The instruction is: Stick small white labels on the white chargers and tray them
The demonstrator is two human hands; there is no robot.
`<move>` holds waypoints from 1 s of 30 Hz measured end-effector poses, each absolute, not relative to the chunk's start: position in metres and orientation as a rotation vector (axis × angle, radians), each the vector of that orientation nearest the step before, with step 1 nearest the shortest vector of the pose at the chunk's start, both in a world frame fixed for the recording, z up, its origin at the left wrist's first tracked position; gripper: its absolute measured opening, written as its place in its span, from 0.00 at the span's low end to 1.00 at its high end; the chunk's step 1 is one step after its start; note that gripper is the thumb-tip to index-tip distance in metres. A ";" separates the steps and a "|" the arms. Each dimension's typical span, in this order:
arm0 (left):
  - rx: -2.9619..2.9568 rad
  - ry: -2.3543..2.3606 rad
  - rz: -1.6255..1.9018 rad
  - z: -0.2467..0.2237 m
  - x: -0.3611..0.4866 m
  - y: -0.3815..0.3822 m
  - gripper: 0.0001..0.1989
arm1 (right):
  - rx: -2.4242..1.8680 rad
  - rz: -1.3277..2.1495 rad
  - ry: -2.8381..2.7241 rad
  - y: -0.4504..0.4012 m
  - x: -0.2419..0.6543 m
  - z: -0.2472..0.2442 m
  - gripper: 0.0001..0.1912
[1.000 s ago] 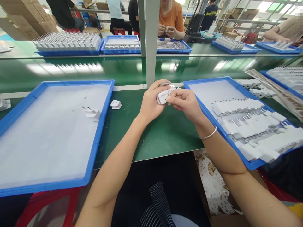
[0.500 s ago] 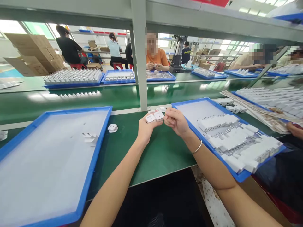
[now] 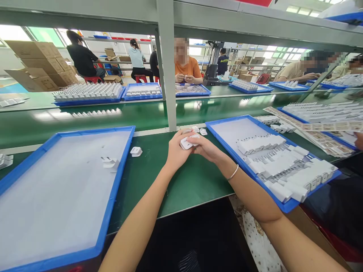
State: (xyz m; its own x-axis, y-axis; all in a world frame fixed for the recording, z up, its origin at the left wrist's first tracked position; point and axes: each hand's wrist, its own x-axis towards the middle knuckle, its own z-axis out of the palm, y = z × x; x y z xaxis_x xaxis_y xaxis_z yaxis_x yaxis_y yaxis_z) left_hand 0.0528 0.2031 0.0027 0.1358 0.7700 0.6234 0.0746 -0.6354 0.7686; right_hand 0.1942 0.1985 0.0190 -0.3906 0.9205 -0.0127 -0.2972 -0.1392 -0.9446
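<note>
My left hand (image 3: 176, 152) is closed around white plug chargers (image 3: 186, 144), held side by side with their port ends facing me. From the right, my right hand (image 3: 209, 149) grips the same chargers, its thumb lying over the top; its other fingertips are partly hidden behind them. Just beyond my hands, small white pieces (image 3: 203, 132) lie on the green bench (image 3: 187, 185). A short stack of white square caps (image 3: 136, 152) sits left of my hands. One white two-pin charger (image 3: 110, 164) lies in the left blue-rimmed tray (image 3: 56, 204).
On the right, a blue tray (image 3: 227, 120) holds rows of white chargers (image 3: 286, 162). Printed sheets (image 3: 312, 138) and another charger tray lie farther right. A grey post (image 3: 167, 68) rises ahead under a shelf beam. Across the bench, a person in orange (image 3: 187, 70) handles small parts.
My right hand has moved in against my left, and its thumb now covers part of the chargers. A person's hand at the far right has shifted with a printed sheet.
</note>
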 end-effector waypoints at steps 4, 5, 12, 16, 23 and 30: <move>1.987 0.764 1.609 0.002 0.054 0.199 0.21 | -0.663 1.704 -1.193 0.197 0.195 0.021 0.18; 2.008 0.777 1.610 0.003 0.055 0.198 0.22 | -0.645 1.710 -1.196 0.196 0.196 0.021 0.17; 2.110 0.793 1.620 0.002 0.056 0.201 0.22 | -0.618 1.616 -1.156 0.203 0.188 0.017 0.12; 2.083 0.962 1.575 0.009 0.054 0.205 0.18 | -0.619 1.576 -1.195 0.212 0.185 0.024 0.15; 2.017 1.155 1.532 0.022 0.055 0.204 0.19 | -0.540 1.633 -1.352 0.222 0.192 0.032 0.23; 1.939 1.153 1.456 0.013 0.050 0.213 0.19 | -0.675 1.560 -1.336 0.228 0.188 0.017 0.33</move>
